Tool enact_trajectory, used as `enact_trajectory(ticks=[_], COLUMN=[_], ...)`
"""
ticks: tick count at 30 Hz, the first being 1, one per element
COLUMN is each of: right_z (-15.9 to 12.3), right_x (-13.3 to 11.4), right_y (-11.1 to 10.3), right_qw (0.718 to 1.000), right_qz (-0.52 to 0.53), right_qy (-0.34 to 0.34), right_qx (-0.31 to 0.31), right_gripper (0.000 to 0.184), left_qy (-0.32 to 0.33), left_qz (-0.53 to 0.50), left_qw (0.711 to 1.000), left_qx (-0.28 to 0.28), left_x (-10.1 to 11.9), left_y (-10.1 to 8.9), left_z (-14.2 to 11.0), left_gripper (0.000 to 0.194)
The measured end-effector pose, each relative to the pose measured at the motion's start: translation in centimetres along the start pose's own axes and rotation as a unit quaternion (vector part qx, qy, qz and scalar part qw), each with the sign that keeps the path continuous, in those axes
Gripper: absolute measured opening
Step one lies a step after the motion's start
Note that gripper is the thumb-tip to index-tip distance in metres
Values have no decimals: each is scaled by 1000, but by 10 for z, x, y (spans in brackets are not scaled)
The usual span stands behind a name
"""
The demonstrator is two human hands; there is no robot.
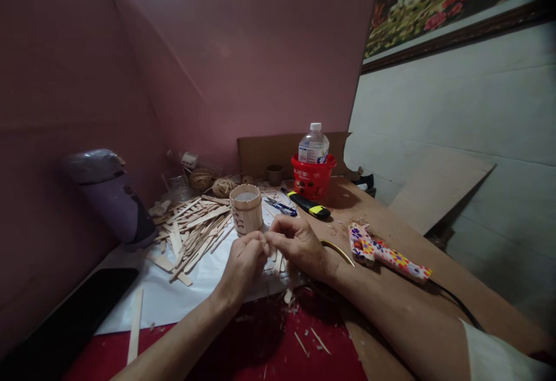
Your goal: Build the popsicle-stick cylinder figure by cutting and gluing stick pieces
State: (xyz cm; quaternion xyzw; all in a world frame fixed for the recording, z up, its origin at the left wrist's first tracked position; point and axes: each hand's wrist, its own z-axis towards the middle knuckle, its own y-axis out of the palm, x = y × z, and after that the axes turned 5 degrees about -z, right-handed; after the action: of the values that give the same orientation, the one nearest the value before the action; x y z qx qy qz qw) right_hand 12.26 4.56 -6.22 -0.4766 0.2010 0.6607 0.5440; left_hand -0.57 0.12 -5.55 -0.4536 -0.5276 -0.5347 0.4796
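Note:
My left hand (248,256) and my right hand (299,245) meet fingertip to fingertip over the white sheet (163,300). Both are pinched closed, and whatever lies between the fingers is too small to make out. Just behind them stands a round cup (246,210) faced with upright wooden sticks, with dark marks on its side. A pile of flat craft sticks (204,236) spreads to the left of the cup. Blue-handled thread snips (281,206) lie behind my right hand, beside a black and yellow utility knife (307,203).
A flower-patterned glue gun (386,252) with a cord lies at right. A red bucket (313,177) holds a plastic bottle (314,145). Twine balls (223,187) sit behind the sticks. A purple tumbler (115,201) and black phone-like slab (82,311) are at left; wood scraps (319,340) litter the red cloth.

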Motion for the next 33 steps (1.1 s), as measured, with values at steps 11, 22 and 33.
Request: enact_trajectory(ticks=[11,22,33], right_z=[0,4,1], right_x=[-2,2,-1], right_y=[1,-3,-3], right_qw=[1000,998,960], right_qz=[-25,-27,-212], right_qy=[-17,-10,-94], right_qx=[-3,54,158], right_gripper=[20,15,8], left_qy=[18,18,60], left_qz=[11,-22,-22], left_qw=[1000,999,997], left_qx=[12,-28,-48], left_x=[-2,2,3], left_y=[0,-1,-1], left_z=[1,3,0], left_gripper=[23,9,22])
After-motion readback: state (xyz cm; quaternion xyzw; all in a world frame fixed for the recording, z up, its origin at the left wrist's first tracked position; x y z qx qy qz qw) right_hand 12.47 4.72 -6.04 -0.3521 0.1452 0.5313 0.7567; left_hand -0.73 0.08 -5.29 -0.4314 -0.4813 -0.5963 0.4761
